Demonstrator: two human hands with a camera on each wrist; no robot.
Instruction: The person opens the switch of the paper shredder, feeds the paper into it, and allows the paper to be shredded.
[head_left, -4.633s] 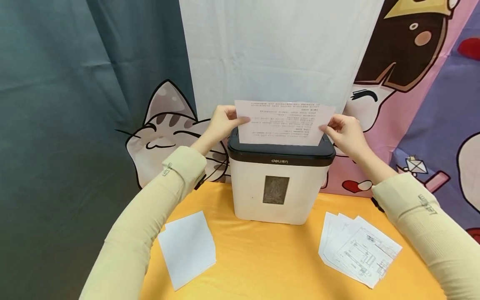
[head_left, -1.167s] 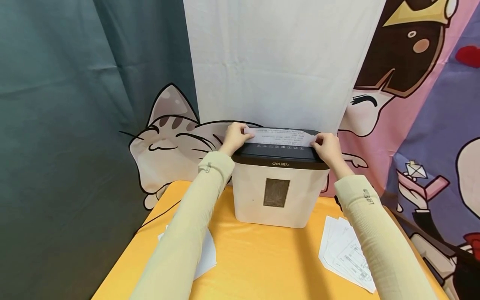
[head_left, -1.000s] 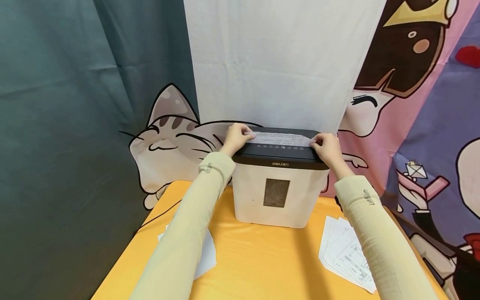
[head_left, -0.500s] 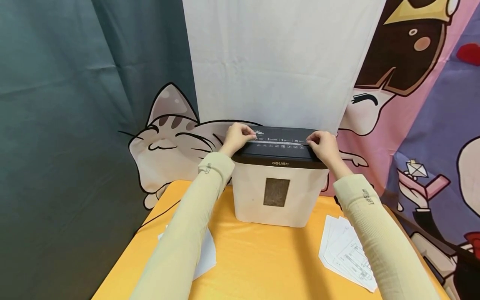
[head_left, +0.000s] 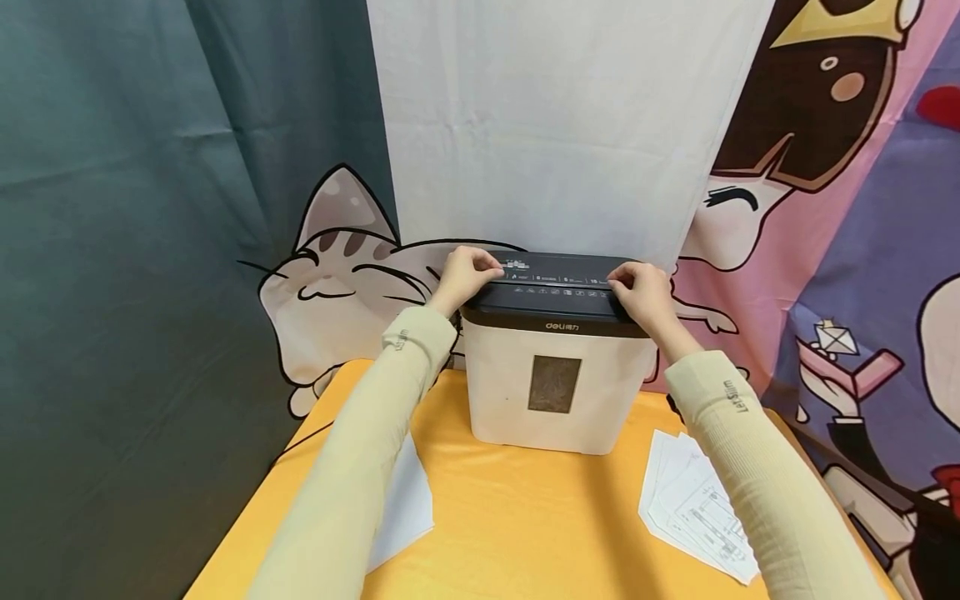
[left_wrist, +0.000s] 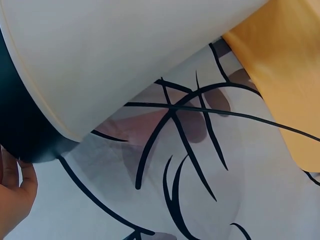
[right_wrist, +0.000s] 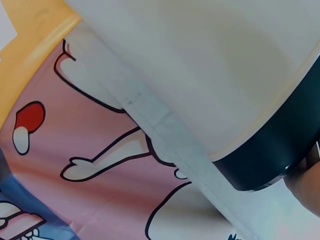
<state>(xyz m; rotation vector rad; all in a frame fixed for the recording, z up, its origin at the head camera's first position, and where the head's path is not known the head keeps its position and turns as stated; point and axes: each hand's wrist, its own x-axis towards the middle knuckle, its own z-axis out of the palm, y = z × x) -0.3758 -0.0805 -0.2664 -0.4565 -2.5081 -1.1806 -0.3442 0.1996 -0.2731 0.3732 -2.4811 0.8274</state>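
A white paper shredder (head_left: 495,387) with a black top (head_left: 558,304) stands on the table in the head view. My left hand (head_left: 467,273) hovers at the left end of the feed slot, fingers loosely bent and holding nothing. Over the slot's right end is my right hand (head_left: 645,290), thumb and fingers loosely bent with nothing visible between them. No part of the paper sheet shows above the slot. Each wrist view catches the hand only at its border: the left hand (left_wrist: 17,192) and the right hand (right_wrist: 306,184), both beside the shredder's dark rim.
White sheets (head_left: 405,512) lie at the left, partly under my left sleeve. Printed sheets (head_left: 693,508) with line drawings fan out at the right, partly behind my right sleeve. A black cord (left_wrist: 240,116) runs beside the yellow tablecloth (head_left: 517,525). A cartoon curtain (head_left: 322,292) hangs behind.
The printed sheet, earlier held upright by both hands, has sunk down into the shredder's slot and out of sight. Both hands have let go, and the left hand has shifted slightly left.
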